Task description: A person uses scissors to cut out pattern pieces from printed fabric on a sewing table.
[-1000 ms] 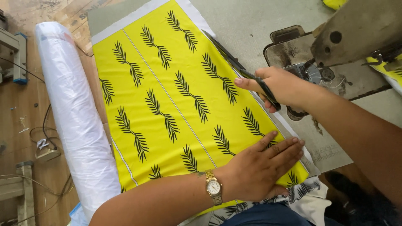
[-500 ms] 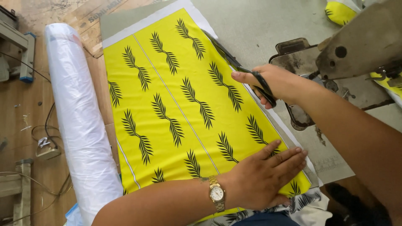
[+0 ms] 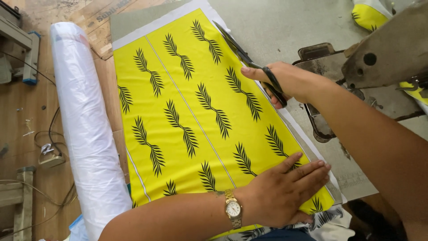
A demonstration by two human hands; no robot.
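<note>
A yellow fabric (image 3: pixel 187 111) printed with black leaf sprigs lies flat across the grey table (image 3: pixel 285 27). My left hand (image 3: pixel 281 194) presses flat on the fabric's near end, fingers spread, a gold watch on its wrist. My right hand (image 3: pixel 285 82) grips black-handled scissors (image 3: pixel 249 60) at the fabric's right edge, the blades pointing away along its white border.
A long roll wrapped in white plastic (image 3: pixel 84 125) lies left of the fabric. A grey sewing machine (image 3: pixel 388 49) stands at the right, with its metal plate (image 3: pixel 321 62) just behind my right hand. More yellow cloth (image 3: pixel 370 13) lies at the top right. Cables trail on the wooden floor (image 3: pixel 26 134).
The view has shifted a little. My right hand and the scissors sit slightly farther along the fabric's right edge. My left hand stays pressed flat in the same spot.
</note>
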